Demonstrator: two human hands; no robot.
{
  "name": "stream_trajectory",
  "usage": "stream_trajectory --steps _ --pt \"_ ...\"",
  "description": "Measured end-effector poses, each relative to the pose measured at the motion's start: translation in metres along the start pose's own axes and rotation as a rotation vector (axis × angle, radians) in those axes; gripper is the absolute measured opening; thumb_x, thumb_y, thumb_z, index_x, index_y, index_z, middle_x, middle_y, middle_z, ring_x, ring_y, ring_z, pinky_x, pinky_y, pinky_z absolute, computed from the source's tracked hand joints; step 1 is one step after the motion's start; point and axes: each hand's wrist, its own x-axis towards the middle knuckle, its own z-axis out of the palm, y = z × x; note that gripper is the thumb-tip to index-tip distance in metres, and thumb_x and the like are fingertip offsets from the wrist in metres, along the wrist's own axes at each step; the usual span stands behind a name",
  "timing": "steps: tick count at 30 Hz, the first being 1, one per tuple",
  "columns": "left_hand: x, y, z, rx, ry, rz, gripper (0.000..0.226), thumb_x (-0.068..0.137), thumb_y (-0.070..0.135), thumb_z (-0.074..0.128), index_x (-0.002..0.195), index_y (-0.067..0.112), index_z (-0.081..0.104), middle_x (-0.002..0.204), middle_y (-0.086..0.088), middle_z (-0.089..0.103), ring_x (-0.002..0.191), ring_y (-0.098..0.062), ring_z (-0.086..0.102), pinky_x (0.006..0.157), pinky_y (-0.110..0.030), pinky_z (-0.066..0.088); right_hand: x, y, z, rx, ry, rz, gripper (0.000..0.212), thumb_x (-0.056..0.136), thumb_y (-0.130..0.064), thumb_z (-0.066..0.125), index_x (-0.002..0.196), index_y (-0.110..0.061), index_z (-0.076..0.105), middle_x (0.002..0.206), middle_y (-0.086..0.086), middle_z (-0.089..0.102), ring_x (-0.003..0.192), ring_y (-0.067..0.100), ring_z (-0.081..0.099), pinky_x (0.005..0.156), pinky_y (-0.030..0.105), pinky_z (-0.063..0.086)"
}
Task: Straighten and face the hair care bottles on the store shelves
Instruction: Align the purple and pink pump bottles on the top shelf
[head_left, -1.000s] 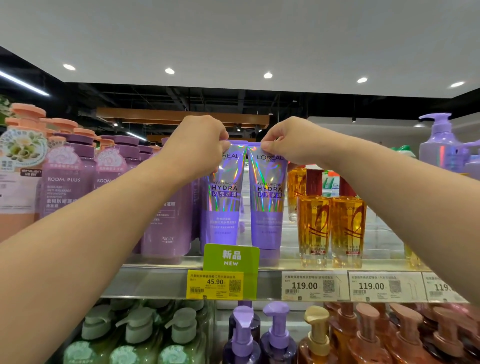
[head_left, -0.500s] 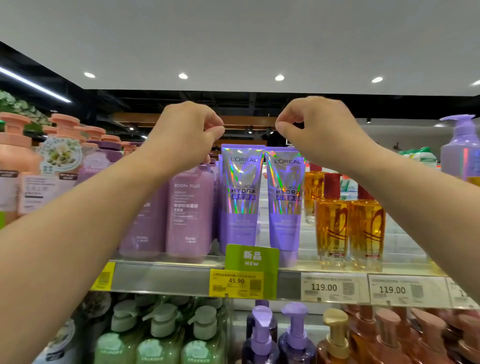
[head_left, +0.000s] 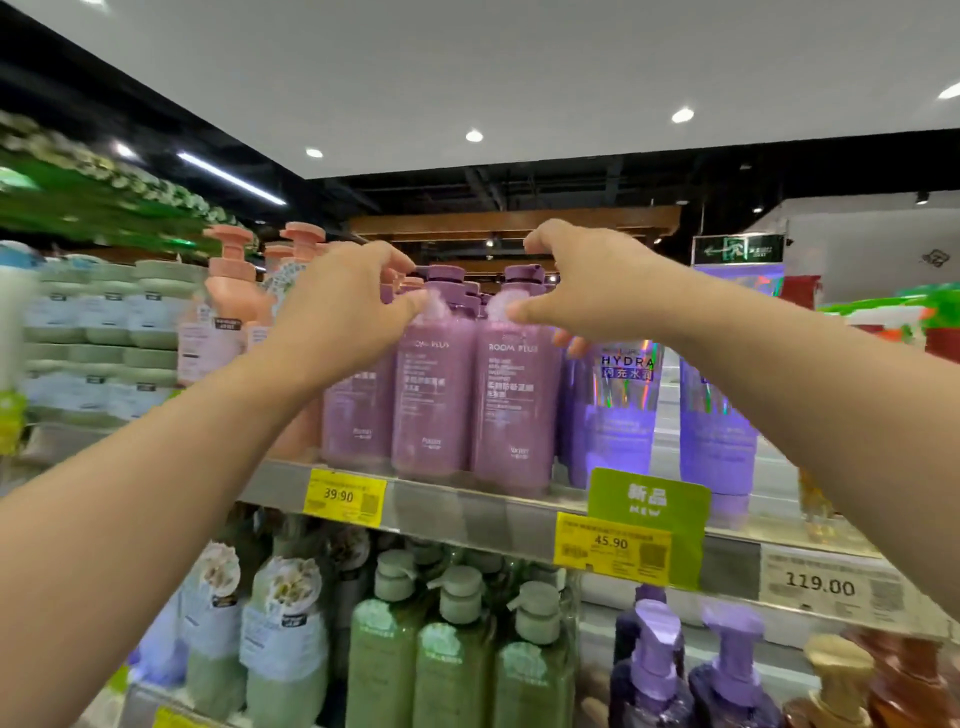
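A metal shelf (head_left: 457, 501) with yellow price tags (head_left: 344, 496) along its front edge runs under a white ceiling with recessed spotlights. Two mauve matte plastic bottles (head_left: 511, 405) with flip caps stand upright side by side at the shelf's front, labels forward; glossy holographic purple tubes (head_left: 618, 405) stand just to their right. The left hand (head_left: 348, 312) and right hand (head_left: 582, 291) hover at the bottles' shoulders, fingers spread and loosened, gripping nothing. Green pump bottles (head_left: 452, 665) fill the shelf below.
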Motion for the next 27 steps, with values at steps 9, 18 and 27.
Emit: stream_trajectory --steps 9,18,27 --pt "-0.009 -0.004 0.006 -0.037 -0.201 0.016 0.059 0.086 0.049 0.067 0.139 0.033 0.047 0.129 0.004 0.062 0.115 -0.013 0.055 0.088 -0.023 0.036 0.021 -0.002 0.008 0.128 -0.161 0.036 0.062 0.088 -0.03 0.074 0.139 -0.012 0.043 0.107 0.014 0.068 0.053 0.022 0.073 0.046 0.032 0.06" --pt "-0.002 -0.009 0.018 -0.016 -0.22 0.106 0.062 0.08 0.061 0.066 0.131 0.036 0.042 0.072 0.015 0.053 0.061 0.0 0.052 0.055 -0.023 0.039 0.014 -0.006 0.009 -0.002 -0.086 0.053 0.075 0.078 -0.043 0.082 0.14 -0.02 0.045 0.115 0.006 0.067 0.046 0.015 0.07 0.049 0.032 0.061" --pt "0.009 -0.033 0.024 0.045 -0.127 0.365 0.067 0.078 0.074 0.054 0.131 0.034 0.041 0.101 0.002 0.063 0.08 -0.019 0.053 0.066 -0.035 0.049 0.005 -0.017 0.02 -0.051 0.064 0.246 0.081 0.069 -0.056 0.082 0.136 -0.025 0.049 0.09 -0.011 0.062 0.045 0.013 0.068 0.044 0.029 0.058"
